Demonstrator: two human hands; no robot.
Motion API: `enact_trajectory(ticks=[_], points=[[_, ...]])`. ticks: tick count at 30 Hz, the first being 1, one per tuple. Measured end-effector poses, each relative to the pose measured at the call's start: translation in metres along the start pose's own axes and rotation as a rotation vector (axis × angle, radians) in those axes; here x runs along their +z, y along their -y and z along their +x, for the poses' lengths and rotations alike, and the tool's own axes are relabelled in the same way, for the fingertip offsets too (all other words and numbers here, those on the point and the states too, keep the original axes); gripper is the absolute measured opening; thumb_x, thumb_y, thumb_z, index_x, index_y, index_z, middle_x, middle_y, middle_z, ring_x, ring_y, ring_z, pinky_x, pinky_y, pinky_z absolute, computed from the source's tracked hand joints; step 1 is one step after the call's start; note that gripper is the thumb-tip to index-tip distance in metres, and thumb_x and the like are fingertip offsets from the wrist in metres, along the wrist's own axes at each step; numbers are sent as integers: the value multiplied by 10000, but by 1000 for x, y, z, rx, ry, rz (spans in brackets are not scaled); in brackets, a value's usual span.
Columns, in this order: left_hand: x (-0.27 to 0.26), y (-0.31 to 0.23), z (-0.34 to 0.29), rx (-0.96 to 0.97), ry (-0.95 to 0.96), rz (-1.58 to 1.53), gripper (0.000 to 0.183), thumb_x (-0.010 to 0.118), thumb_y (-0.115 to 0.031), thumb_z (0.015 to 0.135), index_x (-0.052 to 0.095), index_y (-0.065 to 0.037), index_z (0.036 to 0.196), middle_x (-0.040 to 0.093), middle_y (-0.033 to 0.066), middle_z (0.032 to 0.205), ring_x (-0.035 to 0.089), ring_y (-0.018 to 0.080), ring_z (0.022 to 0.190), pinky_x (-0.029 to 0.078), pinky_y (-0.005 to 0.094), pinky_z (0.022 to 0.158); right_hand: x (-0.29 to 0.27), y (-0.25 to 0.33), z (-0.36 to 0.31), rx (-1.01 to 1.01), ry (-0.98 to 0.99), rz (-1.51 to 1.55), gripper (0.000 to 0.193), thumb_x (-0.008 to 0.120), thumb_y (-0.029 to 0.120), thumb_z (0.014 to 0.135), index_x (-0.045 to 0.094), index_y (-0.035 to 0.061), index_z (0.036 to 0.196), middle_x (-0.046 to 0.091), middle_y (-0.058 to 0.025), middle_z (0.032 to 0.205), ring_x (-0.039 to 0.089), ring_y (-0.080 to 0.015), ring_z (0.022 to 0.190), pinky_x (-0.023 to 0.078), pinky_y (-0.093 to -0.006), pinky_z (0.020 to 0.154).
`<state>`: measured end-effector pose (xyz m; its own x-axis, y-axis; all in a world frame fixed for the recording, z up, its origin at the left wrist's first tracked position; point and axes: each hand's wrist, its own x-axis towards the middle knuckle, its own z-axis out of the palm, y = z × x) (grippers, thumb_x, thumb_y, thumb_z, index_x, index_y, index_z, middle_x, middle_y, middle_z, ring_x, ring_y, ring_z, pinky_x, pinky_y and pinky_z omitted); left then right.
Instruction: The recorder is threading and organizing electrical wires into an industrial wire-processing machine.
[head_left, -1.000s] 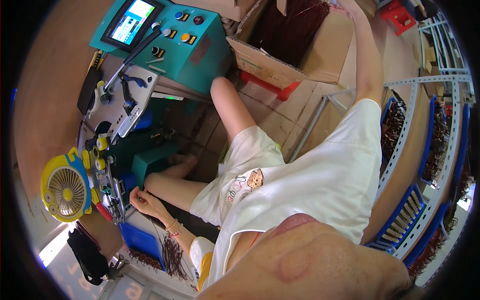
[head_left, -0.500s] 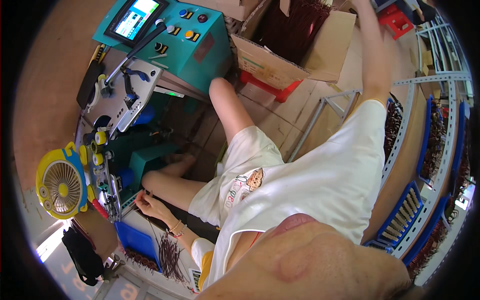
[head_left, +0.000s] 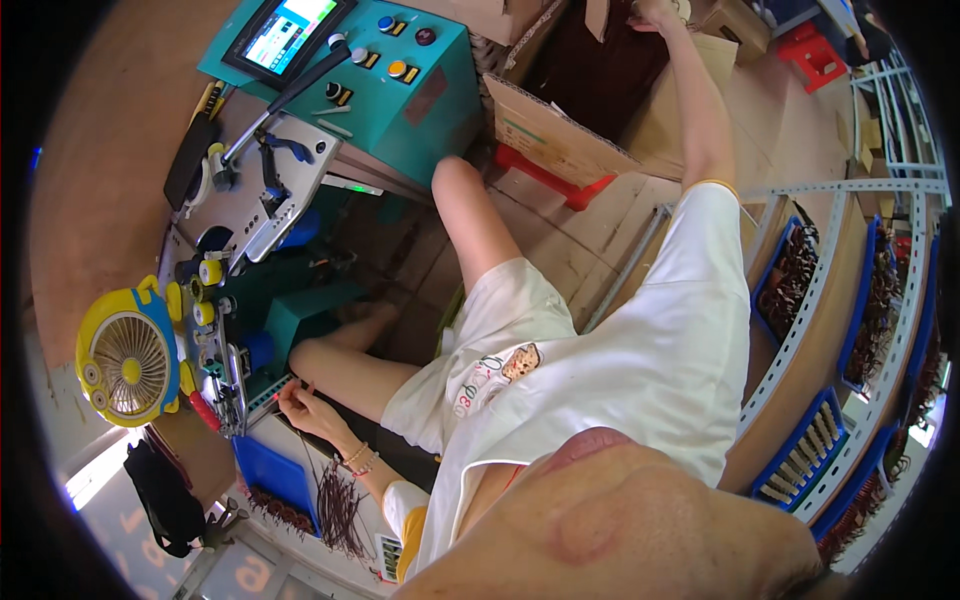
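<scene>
At the lower left, my left hand [head_left: 308,410] is close beside the edge of a bench machine [head_left: 228,375] with rollers and metal guides. Its thumb and fingers are pinched together; a tiny reddish bit shows at the fingertips, too small to name. A beaded bracelet is on that wrist. My right arm reaches far out to the top, where my right hand [head_left: 656,14] is over an open cardboard box [head_left: 560,130] of dark red wires [head_left: 590,80]. The frame's top edge cuts this hand, and its grip is unclear.
A teal control box [head_left: 400,90] with screen and buttons stands at upper left. A yellow-blue fan [head_left: 130,365] sits at left. Below my left hand are a blue tray [head_left: 275,475] and loose wires [head_left: 342,510]. Shelves with blue bins [head_left: 800,450] line the right; a red stool [head_left: 812,55] stands beyond.
My right hand has swung left from beyond the box's right flap to over the box. My left hand stays by the machine. The whole view has shifted slightly.
</scene>
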<state>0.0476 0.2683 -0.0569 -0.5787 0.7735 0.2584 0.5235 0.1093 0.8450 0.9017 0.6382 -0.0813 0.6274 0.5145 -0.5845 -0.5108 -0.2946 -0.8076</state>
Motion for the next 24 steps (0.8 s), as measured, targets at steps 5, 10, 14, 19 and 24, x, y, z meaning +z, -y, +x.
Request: enact_trajectory(ticks=[5,10,14,19,24], points=[[-3,2,0,-1,-3,-1,130,500,-32,1010,590,12,1093,636,113,1035,629,184,937,600,305,767,-3,28,-16,311,283,-60,236,672,152,880,601,-70,917,656,-227,735,700,-374,674,603,-526,591],[10,1,9,9,26,-23,129,503,-51,1018,592,19,1079,632,111,1055,630,172,935,605,306,761,-53,28,-26,-776,493,-548,124,660,92,884,658,-18,826,641,-119,624,680,-268,539,546,-374,450],[-14,6,2,0,-37,-11,116,506,-37,1013,595,15,1067,636,92,1027,630,170,930,590,284,761,-18,52,-104,-903,292,-611,186,609,133,938,662,-18,843,659,-104,685,631,-186,535,508,-316,458],[-6,4,19,50,-1,-92,100,530,-29,994,604,7,1051,625,82,1040,623,159,913,556,264,780,-27,135,-274,-1240,336,-771,156,579,176,984,633,30,989,627,-41,740,619,-131,605,495,-262,533],[30,-57,35,296,119,-221,154,538,-7,1001,587,-9,1146,624,69,1111,621,159,991,549,298,862,-7,154,-487,-2153,322,-1188,149,584,175,985,617,35,1025,621,-51,780,600,-129,625,496,-283,588]])
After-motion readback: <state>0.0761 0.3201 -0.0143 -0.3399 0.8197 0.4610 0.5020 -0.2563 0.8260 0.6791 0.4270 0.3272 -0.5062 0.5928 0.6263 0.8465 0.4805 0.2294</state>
